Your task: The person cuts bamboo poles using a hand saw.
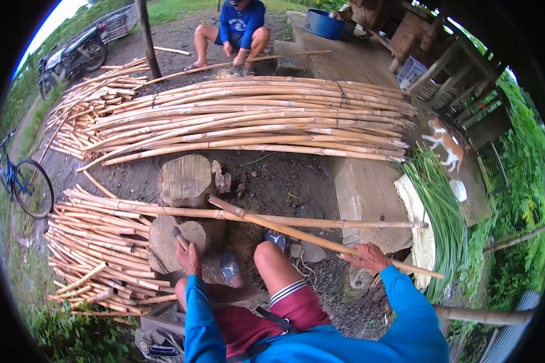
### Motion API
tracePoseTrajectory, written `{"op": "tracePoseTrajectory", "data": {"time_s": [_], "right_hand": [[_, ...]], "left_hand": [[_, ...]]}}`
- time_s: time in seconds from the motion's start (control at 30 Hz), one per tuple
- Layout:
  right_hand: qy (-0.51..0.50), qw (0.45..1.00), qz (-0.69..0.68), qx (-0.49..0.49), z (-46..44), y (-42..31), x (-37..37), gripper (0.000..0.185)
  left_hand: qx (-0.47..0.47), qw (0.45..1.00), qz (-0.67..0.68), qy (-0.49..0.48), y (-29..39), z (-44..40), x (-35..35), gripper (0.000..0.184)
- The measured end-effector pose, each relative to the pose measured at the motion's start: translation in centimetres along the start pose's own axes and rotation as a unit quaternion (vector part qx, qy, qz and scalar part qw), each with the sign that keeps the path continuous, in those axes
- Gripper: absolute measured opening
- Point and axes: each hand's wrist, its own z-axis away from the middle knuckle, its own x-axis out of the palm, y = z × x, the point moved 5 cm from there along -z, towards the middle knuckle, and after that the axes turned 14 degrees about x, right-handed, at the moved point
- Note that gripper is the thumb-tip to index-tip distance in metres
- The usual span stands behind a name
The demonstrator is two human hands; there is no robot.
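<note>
My right hand (369, 258) is wrapped round a bamboo pole (303, 232), which slants from near the upper wood stump (184, 179) down to the right. Closed round a tool with a dark, rounded end (176, 232), my left hand (189, 258) is over the lower stump (160, 245). The rest of that tool is hidden or too small to tell its kind. A second bamboo pole (324, 223) runs nearly level behind the held one and crosses it near the stumps. Its right end reaches a pale sack (415, 218).
Long bamboo poles (248, 118) lie bundled across the ground ahead. Cut bamboo pieces (97, 248) are heaped at left. Another person (242, 30) sits beyond, hands at a pole. Green leaves (439, 212) and a cat (445, 144) are at right, a bicycle (27, 181) far left.
</note>
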Motion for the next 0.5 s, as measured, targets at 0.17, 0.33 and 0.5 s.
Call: {"op": "tracePoseTrajectory", "data": {"time_s": [0.17,0.33,0.5], "right_hand": [[0.069,0.996,0.007,-0.058,-4.0,-2.7,-2.4,0.076],[0.09,0.991,-0.007,-0.097,-9.3,-5.1,-2.7,0.086],[0.12,0.985,-0.003,-0.127,-14.0,-5.5,-0.4,0.087]], "left_hand": [[-0.004,1.0,0.018,-0.011,-3.6,-0.3,0.5,0.048],[0.021,0.998,0.037,-0.048,-1.3,-0.7,0.9,0.058],[0.054,0.998,0.016,-0.005,-2.2,-1.0,0.4,0.062]]}}
